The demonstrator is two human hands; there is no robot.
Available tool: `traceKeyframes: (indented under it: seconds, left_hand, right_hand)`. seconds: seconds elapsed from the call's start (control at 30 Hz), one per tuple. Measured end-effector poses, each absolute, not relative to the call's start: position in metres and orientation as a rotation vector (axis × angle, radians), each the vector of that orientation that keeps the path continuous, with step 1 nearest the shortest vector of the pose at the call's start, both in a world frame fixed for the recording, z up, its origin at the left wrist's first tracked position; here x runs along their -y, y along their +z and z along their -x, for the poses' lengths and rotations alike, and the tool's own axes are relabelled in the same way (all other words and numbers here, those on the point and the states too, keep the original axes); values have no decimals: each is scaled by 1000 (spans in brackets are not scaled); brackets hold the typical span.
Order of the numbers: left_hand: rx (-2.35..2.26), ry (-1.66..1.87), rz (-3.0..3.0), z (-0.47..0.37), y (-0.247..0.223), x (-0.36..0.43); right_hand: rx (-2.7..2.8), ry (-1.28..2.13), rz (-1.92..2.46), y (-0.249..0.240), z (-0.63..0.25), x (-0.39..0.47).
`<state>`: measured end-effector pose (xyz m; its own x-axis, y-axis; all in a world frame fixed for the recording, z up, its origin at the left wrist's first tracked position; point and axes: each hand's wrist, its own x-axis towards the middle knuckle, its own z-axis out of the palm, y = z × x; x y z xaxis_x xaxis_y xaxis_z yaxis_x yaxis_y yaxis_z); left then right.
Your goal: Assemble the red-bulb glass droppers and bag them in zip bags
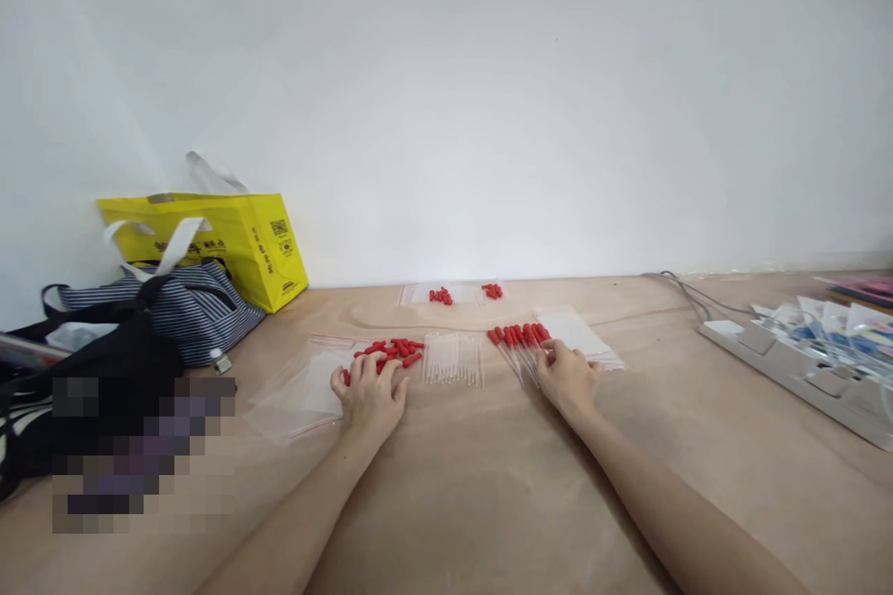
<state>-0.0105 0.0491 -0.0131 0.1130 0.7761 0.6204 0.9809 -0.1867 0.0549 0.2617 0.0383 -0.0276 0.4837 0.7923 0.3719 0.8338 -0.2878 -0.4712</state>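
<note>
Under and past left fingers (pixel 358 370), red bulbs (pixel 399 350).

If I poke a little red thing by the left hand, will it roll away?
Maybe! The red pieces by the left hand look rounded, so one could roll sideways. But they're bunched together, so neighbours might stop it. Being small, each is probably light.

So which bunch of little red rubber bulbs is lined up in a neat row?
The red bulbs at the right hand, side by side, with thin clear tubes attached. The other three bunches lie in jumbled heaps.
</note>
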Motion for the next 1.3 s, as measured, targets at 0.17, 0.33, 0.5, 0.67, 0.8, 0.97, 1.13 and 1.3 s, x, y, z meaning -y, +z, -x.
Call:
traceKeyframes:
  seconds: [0.17, 0.33, 0.5, 0.67, 0.8, 0.97, 1.13, 1.3]
  left_hand:
    - [1748, -657, 2009, 11, -14, -52]
    - [1748, -605, 2011, 10, -14, -55]
    - [1692, -467, 2036, 3, -14, -59]
    - [1689, -429, 2039, -3, -11, -62]
    - [1661, -440, 2061, -6, -10, -66]
    - [1638, -466, 2098, -9, -12, -71]
    - [1649, -548, 2044, -8, -14, -68]
    - [1545, -706, 2120, -7, -15, -42]
  right_hand:
    - [1407, -65, 2160, -30, -259, -40]
    - [1447, -179, 2033, -30, -252, -40]
    - [1627, -255, 1933, -28, -224, -41]
    - [1640, -167, 2089, -22, -196, -53]
    - [1651, -107, 2144, -19, -186, -59]
    - [1694, -126, 2139, -19, -184, -59]
    - [1732, -178, 2116, -19, -184, -53]
    - [1768, -242, 2040, -24, -194, -40]
